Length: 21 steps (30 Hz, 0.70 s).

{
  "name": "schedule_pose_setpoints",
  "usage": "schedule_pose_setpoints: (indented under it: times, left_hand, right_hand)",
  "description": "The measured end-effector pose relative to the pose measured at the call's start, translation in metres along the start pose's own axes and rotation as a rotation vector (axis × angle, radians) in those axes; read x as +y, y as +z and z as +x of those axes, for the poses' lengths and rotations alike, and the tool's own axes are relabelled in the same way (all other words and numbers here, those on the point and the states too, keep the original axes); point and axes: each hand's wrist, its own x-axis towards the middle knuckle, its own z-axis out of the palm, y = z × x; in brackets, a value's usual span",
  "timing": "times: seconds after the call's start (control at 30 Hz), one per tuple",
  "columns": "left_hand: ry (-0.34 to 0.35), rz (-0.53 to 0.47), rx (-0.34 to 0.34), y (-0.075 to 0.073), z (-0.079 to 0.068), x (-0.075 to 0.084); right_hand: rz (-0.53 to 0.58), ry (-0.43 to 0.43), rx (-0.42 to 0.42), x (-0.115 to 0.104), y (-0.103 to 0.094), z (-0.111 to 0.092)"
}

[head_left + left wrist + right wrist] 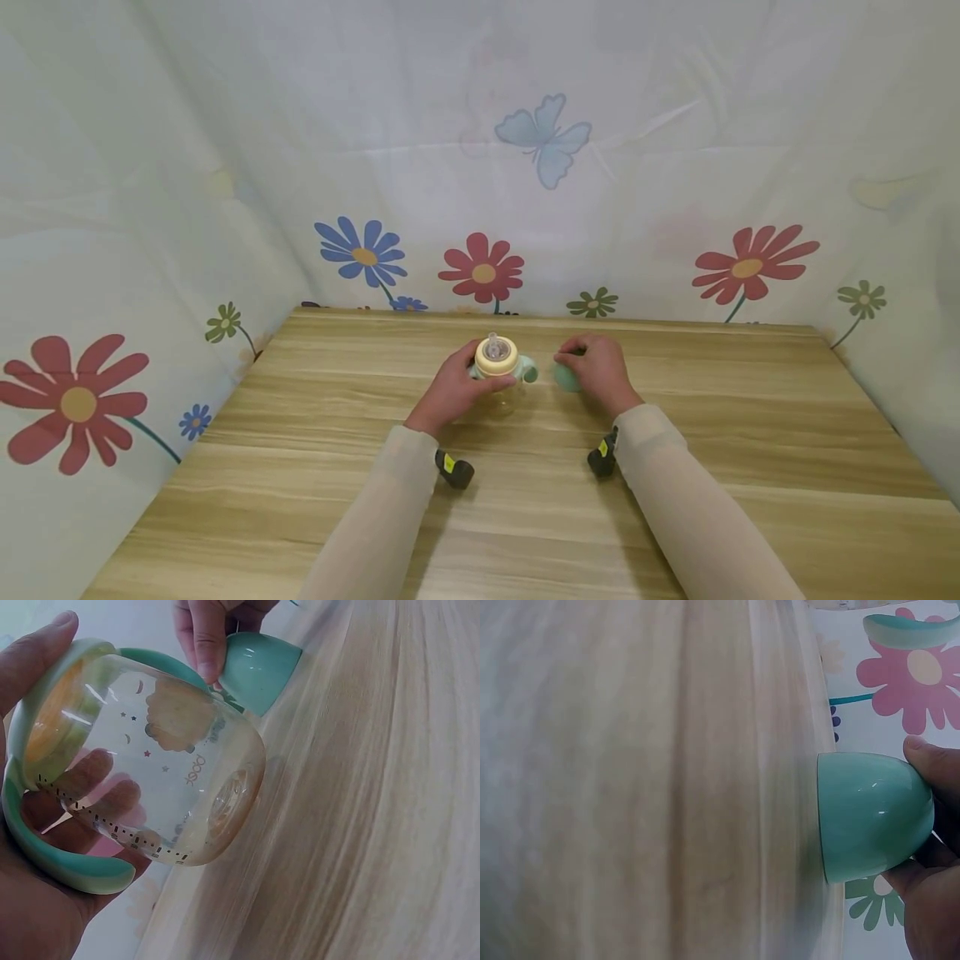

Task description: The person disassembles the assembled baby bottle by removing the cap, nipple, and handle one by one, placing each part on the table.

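Observation:
A clear baby bottle (169,750) with a cream collar, a spout on top and two green handles is gripped in my left hand (459,387). The thumb (37,656) lies along one side of the collar and the fingers curl round the other side. Printed marks and a cartoon figure show on its wall. To the right of it, my right hand (602,371) pinches a mint-green dome-shaped cap (874,817) by its rounded top. The cap's rim faces down, right at the wooden tabletop.
The wood-grain table (525,517) reaches back to a white cloth backdrop (637,192) printed with flowers and a butterfly. Another cloth wall (112,250) rises along the left. A black strap device (455,469) sits on the left wrist, a similar one (602,457) on the right.

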Motion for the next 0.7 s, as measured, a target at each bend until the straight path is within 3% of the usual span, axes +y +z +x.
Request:
schedule_pose_setpoints:
  times: [0.7]
  left_hand:
    - [0.023,0.002,0.000,-0.0020,-0.0041,0.0007]
  right_hand:
    - [0.012,0.008,-0.032,-0.0032,-0.0031,-0.0036]
